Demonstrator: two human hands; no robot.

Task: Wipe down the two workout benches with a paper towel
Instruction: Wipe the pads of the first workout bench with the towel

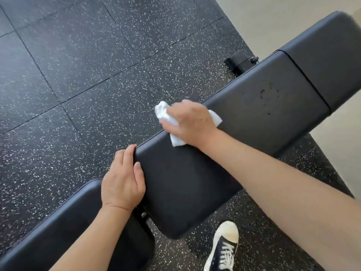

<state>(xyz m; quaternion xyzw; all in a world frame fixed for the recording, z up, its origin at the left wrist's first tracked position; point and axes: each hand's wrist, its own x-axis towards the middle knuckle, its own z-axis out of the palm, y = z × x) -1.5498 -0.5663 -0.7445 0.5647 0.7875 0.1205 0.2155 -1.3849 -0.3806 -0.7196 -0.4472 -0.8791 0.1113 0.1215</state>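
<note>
A long black padded bench pad point(254, 118) runs diagonally from the lower middle to the upper right. My right hand point(190, 122) grips a crumpled white paper towel point(163, 112) and presses it onto the pad's far left edge. My left hand point(123, 178) holds the near left corner of the same pad, fingers curled over its end and thumb on top. A second black pad point(64, 223) lies at the lower left, partly under my left forearm. Beyond a seam, another pad section point(330, 55) continues at the upper right. Dark specks mark the pad near the seam.
Black speckled rubber floor tiles point(88, 75) cover the left and centre. A black bench foot point(239, 62) sits on the floor behind the pad. A pale floor strip point(273, 18) lies at the upper right. My dark sneaker with white laces point(224, 247) stands at the bottom.
</note>
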